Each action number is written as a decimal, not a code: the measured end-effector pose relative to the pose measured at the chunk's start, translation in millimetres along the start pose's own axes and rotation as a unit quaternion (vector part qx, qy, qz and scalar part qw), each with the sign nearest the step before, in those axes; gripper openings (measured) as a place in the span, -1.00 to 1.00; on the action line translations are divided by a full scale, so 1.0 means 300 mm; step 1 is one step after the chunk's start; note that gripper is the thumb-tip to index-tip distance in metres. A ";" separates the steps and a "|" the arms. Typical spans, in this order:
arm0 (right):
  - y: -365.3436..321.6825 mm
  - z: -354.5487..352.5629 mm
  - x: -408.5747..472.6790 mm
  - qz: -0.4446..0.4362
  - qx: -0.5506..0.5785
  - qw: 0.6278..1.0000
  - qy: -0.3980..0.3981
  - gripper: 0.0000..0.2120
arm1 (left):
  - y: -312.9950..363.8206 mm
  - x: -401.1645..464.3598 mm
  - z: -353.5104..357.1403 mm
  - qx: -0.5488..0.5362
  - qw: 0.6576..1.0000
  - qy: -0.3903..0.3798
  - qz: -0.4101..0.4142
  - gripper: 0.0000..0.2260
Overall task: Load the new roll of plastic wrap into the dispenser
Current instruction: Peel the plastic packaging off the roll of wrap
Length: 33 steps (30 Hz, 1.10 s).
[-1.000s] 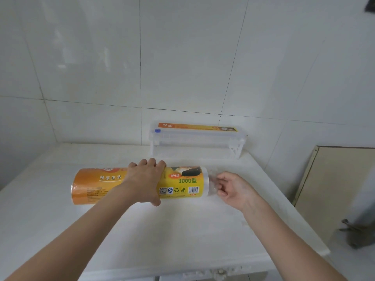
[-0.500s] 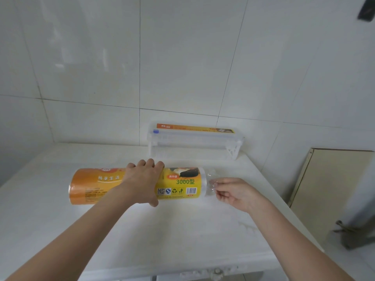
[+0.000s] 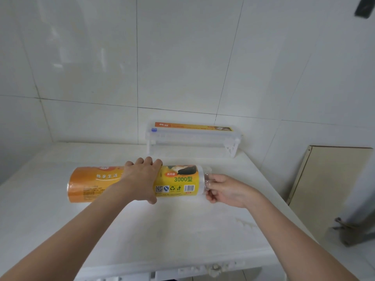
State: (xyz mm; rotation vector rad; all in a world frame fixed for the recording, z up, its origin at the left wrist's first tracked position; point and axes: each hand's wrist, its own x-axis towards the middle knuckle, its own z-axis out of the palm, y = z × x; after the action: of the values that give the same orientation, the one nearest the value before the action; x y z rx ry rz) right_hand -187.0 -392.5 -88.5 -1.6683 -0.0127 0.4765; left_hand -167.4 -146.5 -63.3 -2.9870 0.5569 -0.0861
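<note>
Roll (image 3: 178, 182) lies under left fingers (image 3: 146, 162), right fingers (image 3: 211, 182) at its end.

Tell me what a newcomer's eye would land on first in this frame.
The orange and yellow roll of plastic wrap lying on its side mid-counter grabs attention first, with the left hand pressed over its middle and the right hand pinching the clear wrapping at its right end. Behind it, against the white tiled wall, stands the clear dispenser, and a beige board leans at far right.
</note>
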 end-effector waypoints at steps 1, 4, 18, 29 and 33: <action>0.003 0.000 0.000 -0.011 -0.023 1.000 0.013 -0.86 | -0.001 0.001 0.001 -0.001 1.000 0.000 0.000 -0.18; 0.007 -0.006 -0.002 -0.016 -0.102 0.992 0.076 -0.97 | -0.006 0.003 0.003 -0.001 1.000 0.001 0.001 -0.17; 0.031 -0.044 -0.061 -0.115 -0.003 0.938 0.326 -0.72 | -0.016 0.013 0.002 -0.007 1.000 -0.008 0.011 -0.18; 0.048 -0.055 -0.052 -0.193 0.087 0.957 0.197 -0.73 | -0.022 0.023 0.002 -0.012 1.000 -0.009 0.011 -0.18; 0.043 -0.073 -0.052 -0.186 0.097 0.959 0.191 -0.73 | -0.020 0.022 0.002 -0.009 1.000 -0.003 0.008 -0.20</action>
State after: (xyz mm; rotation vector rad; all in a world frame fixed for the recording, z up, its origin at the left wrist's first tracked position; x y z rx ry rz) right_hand -197.6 -419.7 -94.4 -1.4948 0.0055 -0.1292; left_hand -159.0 -143.4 -63.0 -2.9990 0.5846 -0.0698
